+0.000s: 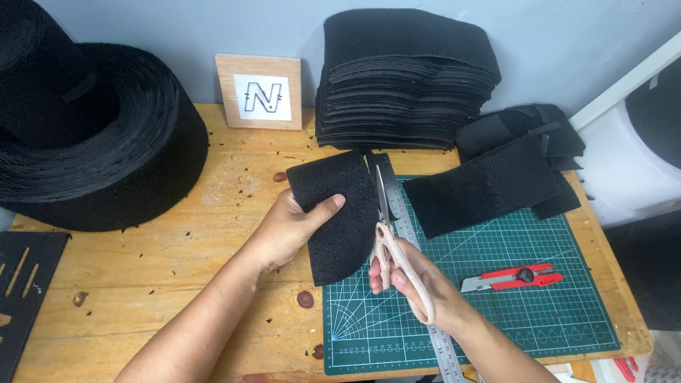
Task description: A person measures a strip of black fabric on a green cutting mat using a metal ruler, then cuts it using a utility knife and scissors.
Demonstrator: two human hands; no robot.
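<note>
Scissors (389, 234) in your right hand (418, 284) are partway along the felt piece (340, 213) your left hand's (291, 227) fingers clamp; cut pieces (404, 71) stacked behind.

hands: two, left hand (287, 230) and right hand (425, 287)
scissors (394, 245): one pair
utility knife (512, 277): one
cutting mat (525, 312): one
steel ruler (443, 351): one
felt roll (92, 135): one
felt stack (404, 78): one
wooden sign block (259, 92): one
</note>
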